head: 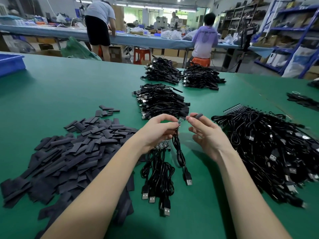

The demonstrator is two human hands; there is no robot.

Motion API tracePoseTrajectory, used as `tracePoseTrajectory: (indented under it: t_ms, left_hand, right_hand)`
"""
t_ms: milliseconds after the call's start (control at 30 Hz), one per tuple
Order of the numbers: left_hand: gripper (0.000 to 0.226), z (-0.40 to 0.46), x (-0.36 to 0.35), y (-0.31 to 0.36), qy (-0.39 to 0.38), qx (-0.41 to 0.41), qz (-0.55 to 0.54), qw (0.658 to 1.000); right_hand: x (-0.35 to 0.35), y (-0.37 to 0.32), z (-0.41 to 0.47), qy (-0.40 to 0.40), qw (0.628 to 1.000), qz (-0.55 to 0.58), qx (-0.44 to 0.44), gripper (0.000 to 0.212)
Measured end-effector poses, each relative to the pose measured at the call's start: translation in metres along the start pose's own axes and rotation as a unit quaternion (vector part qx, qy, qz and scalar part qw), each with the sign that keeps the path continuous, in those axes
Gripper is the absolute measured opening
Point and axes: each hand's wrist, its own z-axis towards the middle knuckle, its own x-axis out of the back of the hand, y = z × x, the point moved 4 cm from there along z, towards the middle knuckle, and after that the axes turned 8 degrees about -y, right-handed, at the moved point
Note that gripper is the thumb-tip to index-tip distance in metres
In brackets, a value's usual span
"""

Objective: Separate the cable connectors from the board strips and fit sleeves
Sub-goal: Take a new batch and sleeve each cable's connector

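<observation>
- Green bench (69,87) in a busy workshop; flat sleeves (72,144) heaped on my left, unprocessed cables (269,149) piled on my right.
- My left hand (160,131) pinches a freed connector board (180,121), its cable (181,157) hanging to the bench.
- My right hand (205,133) pinches one sleeve (198,116) just beside that board.
- Step, I judge: sleeving. Next, line the sleeve's mouth up and slide it over.
</observation>
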Motion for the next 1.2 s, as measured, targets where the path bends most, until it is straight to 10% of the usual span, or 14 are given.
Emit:
tracePoseTrajectory:
  t_ms: [767, 933, 1200]
  left_hand:
    - [0.023, -0.021, -0.01, 0.015, -0.141, 0.025, -0.067, 0.987]
    - [0.024, -0.022, -0.009, 0.015, -0.169, 0.021, -0.049, 0.984]
    - [0.033, -0.017, -0.009, 0.024, -0.082, -0.062, 0.205, 0.973]
  right_hand:
    - [-0.007, -0.002, -0.005, -0.095, 0.994, 0.012, 0.05, 0.019]
    - [-0.009, 0.0, -0.007, -0.145, 0.989, -0.007, 0.041, 0.043]
    - [0.004, 0.001, -0.002, -0.037, 0.999, -0.013, 0.028, 0.03]
